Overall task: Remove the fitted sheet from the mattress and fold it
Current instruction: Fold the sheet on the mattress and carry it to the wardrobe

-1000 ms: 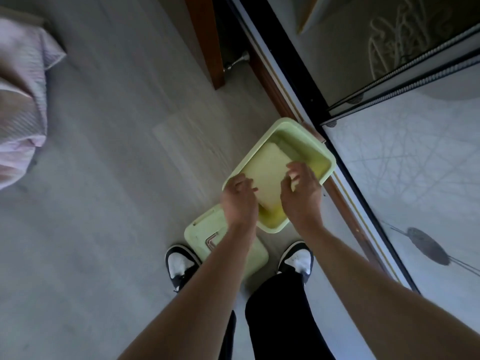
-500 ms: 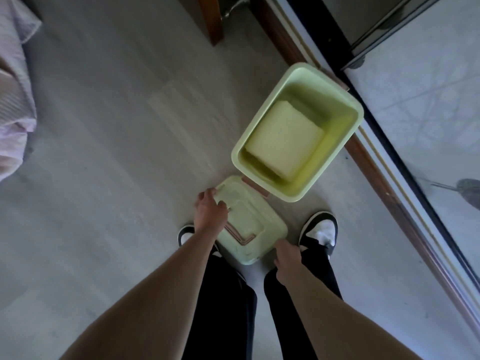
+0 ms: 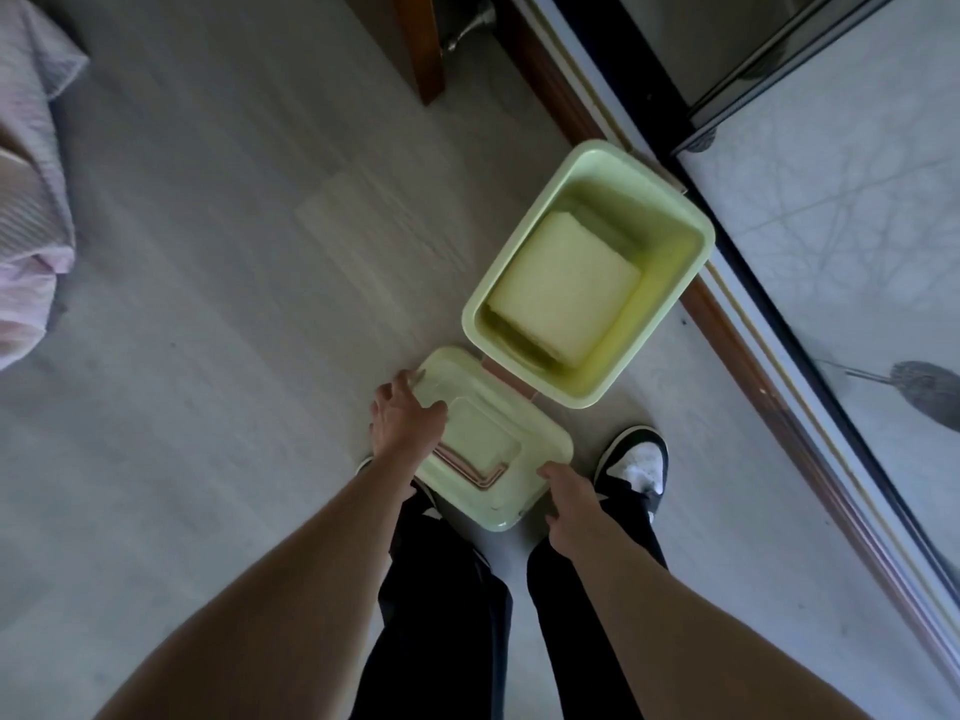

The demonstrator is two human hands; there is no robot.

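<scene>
Standing over the floor (image 3: 208, 283), the person has both hands at the pale green lid (image 3: 491, 449) that lies flat between the two shoes. Nearest, the right hand (image 3: 569, 504) has its fingers curled at the lid's near right edge, apparently grasping the rim, though the fingertips are partly hidden. The left hand (image 3: 408, 415) grips the far left corner, thumb on top and fingers wrapped over the edge. Just beyond, touching the lid's far side, stands the open green bin (image 3: 691, 252), and in its bottom lies the folded sheet (image 3: 566, 288), a neat pale block lying flat. So the folding looks done, and closing the bin appears to be the step in hand. The risk lies in the lift: the lid is held only at opposite edges, and a shallow hold on the right could let it tip or slip. Set down crooked, it may catch on the bin's rim and not seat. Farther left, pink bedding (image 3: 28, 210) hangs at the picture's edge.
</scene>
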